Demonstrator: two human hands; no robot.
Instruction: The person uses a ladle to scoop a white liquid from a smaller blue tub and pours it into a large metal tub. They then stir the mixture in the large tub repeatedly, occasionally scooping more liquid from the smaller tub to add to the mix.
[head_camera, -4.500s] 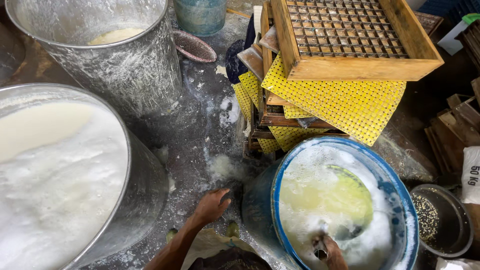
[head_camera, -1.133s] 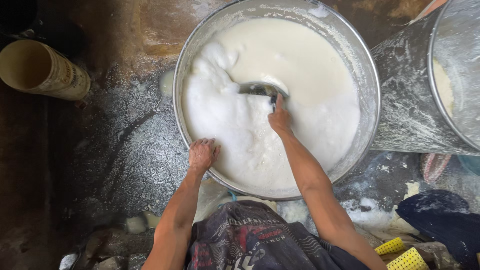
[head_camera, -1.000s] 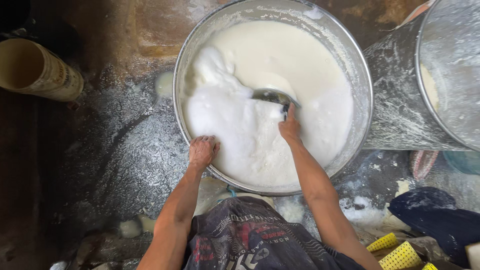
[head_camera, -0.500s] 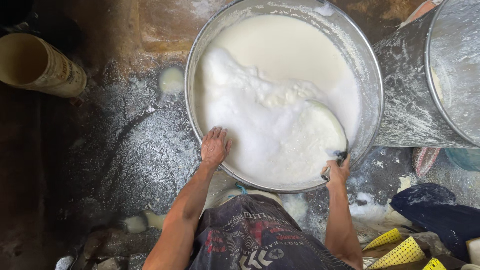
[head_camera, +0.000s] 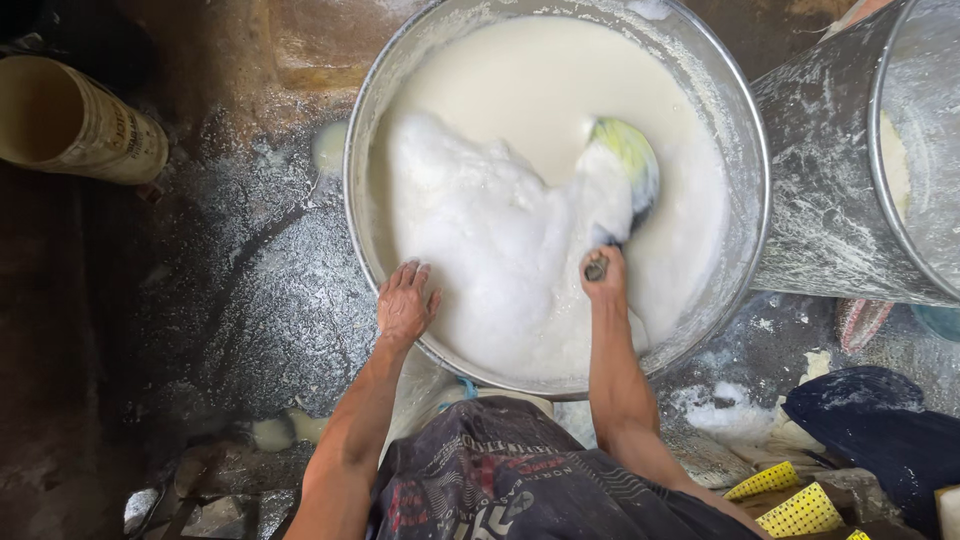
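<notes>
Dark, wet ground, speckled white with dried splashes, fills the left and bottom of the frame around me. Nearest, at the bottom centre, is my lap in a dark printed cloth, with a few perforated yellow sheets poking in at the lower right beside a heap of dark blue fabric. My left hand lies flat with the fingers spread on the near rim of the wide round metal basin, pressing down on it. My right hand is closed tight around the handle of a ladle, whose yellow-green scoop is tipped up out of the liquid just right of the basin's centre, foam sliding off it. The basin is full of smooth white liquid, and a thick raft of white foam sits gathered on the near and left side; the far half is already clear of froth. Judging by that, the foam is herded together, but most of it is yet to be lifted out. Further off, at the right edge, stands a tall grey metal drum streaked with white, and in the upper left corner a beige cylindrical container lies on its side with its mouth open.
</notes>
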